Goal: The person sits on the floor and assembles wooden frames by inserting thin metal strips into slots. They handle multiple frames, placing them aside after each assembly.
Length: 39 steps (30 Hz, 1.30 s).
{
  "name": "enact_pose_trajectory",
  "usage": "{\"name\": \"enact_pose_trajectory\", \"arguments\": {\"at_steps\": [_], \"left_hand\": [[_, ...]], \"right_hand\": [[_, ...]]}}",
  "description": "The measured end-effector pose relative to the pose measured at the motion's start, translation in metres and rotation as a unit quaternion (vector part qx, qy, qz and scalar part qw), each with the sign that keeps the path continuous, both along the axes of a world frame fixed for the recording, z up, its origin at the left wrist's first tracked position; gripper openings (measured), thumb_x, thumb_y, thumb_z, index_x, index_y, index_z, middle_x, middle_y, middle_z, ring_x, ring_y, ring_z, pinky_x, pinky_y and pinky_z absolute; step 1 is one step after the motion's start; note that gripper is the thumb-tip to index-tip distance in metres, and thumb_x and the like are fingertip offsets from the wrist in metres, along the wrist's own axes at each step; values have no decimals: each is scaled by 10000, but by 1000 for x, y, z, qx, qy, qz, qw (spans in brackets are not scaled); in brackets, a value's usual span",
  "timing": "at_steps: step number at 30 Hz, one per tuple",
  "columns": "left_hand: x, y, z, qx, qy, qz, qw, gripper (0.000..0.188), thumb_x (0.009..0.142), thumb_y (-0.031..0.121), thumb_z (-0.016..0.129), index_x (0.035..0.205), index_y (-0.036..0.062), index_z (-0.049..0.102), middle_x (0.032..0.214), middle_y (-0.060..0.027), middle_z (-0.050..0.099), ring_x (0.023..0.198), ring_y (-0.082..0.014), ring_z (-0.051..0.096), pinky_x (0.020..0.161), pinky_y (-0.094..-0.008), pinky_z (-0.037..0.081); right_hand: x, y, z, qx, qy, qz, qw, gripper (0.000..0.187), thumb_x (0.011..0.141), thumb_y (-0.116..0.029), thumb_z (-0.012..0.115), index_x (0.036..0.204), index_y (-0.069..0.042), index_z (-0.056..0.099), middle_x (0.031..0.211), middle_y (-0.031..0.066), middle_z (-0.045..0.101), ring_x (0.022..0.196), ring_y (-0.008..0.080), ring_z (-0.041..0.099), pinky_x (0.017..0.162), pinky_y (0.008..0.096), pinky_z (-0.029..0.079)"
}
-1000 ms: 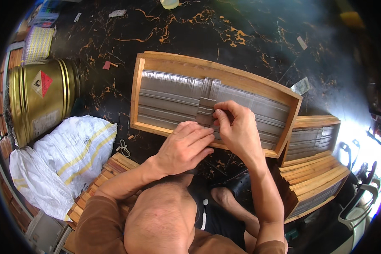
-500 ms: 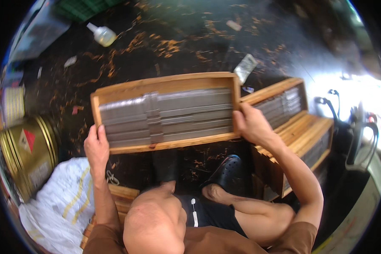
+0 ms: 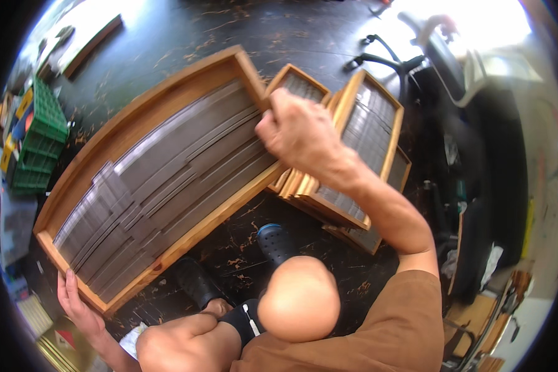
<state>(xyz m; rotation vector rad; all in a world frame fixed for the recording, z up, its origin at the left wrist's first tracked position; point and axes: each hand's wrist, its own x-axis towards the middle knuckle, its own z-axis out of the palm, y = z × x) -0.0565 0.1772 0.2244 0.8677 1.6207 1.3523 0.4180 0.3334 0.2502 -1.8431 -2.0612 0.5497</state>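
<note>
A long shallow wooden tray hangs tilted before me, its right end higher than its left. Thin flat grey strips lie packed in it, some overlapping in steps; I cannot tell their material. My left hand grips the near left corner, with fingers over the rim and the thumb side partly hidden. At the right end, my right hand is closed round the short side. Just beyond that hand, a similar tray of grey strips sits on a stack, and another filled tray is behind it.
A green plastic crate stands at far left on the dark floor. An office chair base is at the far right. My feet in black clogs are below the tray. A gold tin sits at lower left.
The view has turned right toward the stack. The held tray has gone from nearly level to steeply slanted, right end up, and looks closer. Both hands keep hold of it.
</note>
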Motion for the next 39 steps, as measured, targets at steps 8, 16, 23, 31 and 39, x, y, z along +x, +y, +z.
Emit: {"name": "enact_pose_trajectory", "arguments": {"at_steps": [8, 16, 23, 31, 39], "left_hand": [[216, 91, 29, -98, -11, -351, 931, 362, 1032, 172, 611, 1334, -3, 515, 1098, -74, 679, 879, -139, 700, 732, -303, 610], [444, 41, 8, -270, -222, -635, 689, 557, 1052, 347, 613, 1424, -33, 444, 1357, -205, 601, 1181, -284, 654, 965, -430, 592], [558, -64, -81, -464, -432, -627, 454, 638, 1089, 381, 519, 1524, -49, 338, 1552, -227, 422, 1458, -339, 417, 1217, -465, 373], [557, -100, -175, -534, -450, -532, 479, 657, 1107, 377, 446, 1590, -20, 244, 1667, -192, 253, 1552, -311, 250, 1283, -461, 247], [574, -103, -197, -539, -421, -500, 531, 632, 1137, 336, 369, 1545, -127, 233, 1611, -274, 318, 1498, -360, 360, 1229, -456, 365]], "right_hand": [[231, -89, 58, 142, -148, -211, 956, 252, 1006, -241, 542, 1053, -8, 625, 1002, 273, 708, 968, 480, 675, 849, 545, 536], [451, -194, 45, 131, -216, -336, 907, 279, 1032, -172, 486, 1182, 38, 591, 1089, 311, 670, 1057, 498, 631, 895, 518, 515], [575, -246, -30, 73, -341, -314, 883, 213, 995, -99, 496, 1178, -30, 582, 1141, 232, 655, 1104, 447, 608, 925, 539, 496], [536, -177, -164, 21, -288, -290, 912, 195, 939, -59, 585, 1128, -62, 631, 1111, 163, 670, 1086, 383, 632, 907, 504, 523], [533, -141, -216, -46, -264, -328, 906, 256, 892, -39, 629, 1141, -99, 641, 1139, 148, 659, 1124, 361, 631, 946, 479, 519]]}}
